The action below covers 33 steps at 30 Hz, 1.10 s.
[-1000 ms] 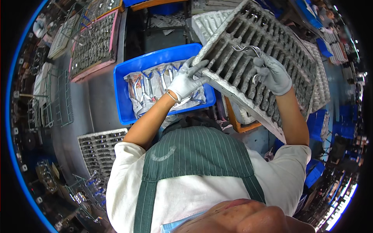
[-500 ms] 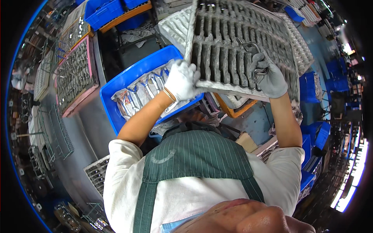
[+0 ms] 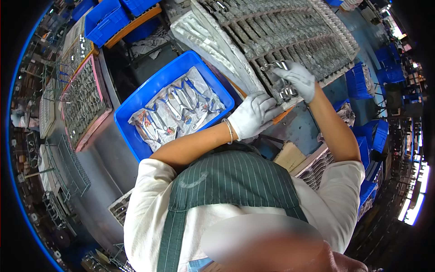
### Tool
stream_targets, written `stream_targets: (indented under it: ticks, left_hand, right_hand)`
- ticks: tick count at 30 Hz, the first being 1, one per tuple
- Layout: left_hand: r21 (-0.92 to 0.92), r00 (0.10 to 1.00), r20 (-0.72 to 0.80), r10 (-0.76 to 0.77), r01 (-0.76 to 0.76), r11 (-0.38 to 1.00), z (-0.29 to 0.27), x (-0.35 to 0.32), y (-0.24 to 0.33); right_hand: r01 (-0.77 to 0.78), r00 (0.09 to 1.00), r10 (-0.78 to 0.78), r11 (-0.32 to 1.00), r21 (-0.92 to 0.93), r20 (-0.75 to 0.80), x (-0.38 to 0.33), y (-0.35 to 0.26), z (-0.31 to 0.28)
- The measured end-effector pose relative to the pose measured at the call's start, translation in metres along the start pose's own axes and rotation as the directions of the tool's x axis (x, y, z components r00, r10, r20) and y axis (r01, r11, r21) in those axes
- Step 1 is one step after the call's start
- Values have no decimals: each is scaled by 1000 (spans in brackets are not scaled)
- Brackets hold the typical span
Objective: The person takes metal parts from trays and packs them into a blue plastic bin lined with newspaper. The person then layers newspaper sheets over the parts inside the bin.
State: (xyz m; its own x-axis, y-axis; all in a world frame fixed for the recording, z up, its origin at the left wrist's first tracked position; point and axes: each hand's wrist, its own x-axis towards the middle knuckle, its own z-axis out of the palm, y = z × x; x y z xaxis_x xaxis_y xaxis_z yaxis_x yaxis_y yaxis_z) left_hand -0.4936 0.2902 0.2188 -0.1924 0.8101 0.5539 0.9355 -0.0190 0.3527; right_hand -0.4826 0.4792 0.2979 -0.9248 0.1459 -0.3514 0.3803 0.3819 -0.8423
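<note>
My right hand (image 3: 297, 81), in a white glove, is closed over the near part of a large grey slotted tray (image 3: 290, 43). Bright metal wrenches (image 3: 287, 93) show at its fingers; how many it grips is partly hidden. In its white glove, my left hand (image 3: 253, 115) lies by the tray's near left corner with fingers stretched out. Whether it touches the rim I cannot tell. Left of it stands a blue bin (image 3: 131, 138), lined with printed paper, holding several shiny wrenches (image 3: 173, 109). More small metal pieces (image 3: 219, 6) sit at the tray's far left end.
At far left is a pink-edged tray (image 3: 108, 106) filled with metal parts, on a grey metal table (image 3: 97, 170). Blue crates (image 3: 106, 25) stand at the back left, and others (image 3: 360, 81) to the right. Below the tray's near corner is a cardboard piece (image 3: 290, 155).
The slotted tray has turned, its near left corner now farther right. My left hand has moved right and nearer to me. My right hand has shifted slightly left, still with metal at its fingers.
</note>
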Motion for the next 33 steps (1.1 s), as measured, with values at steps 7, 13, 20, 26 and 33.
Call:
stream_targets:
  ticks: [7, 13, 20, 26, 33]
  left_hand:
    - [-54, 996, 37, 76, -74, 996, -4, 0, -5]
    - [8, 993, 61, 98, -99, 995, -8, -2, -7]
    - [15, 993, 67, 96, -97, 995, -5, 2, -9]
    - [-17, 992, 54, 110, -109, 994, -6, 3, -9]
    - [7, 990, 13, 141, -141, 990, -8, 5, -9]
  right_hand:
    - [13, 1000, -19, 902, -432, -11, 53, 17, 20]
    - [-137, 986, 136, 991, -6, -93, 51, 22, 11]
    - [-209, 973, 185, 962, -178, -141, 55, 27, 3]
    - [-146, 984, 77, 864, -483, -161, 62, 35, 0]
    - [-181, 980, 74, 727, -663, -187, 49, 6, -5]
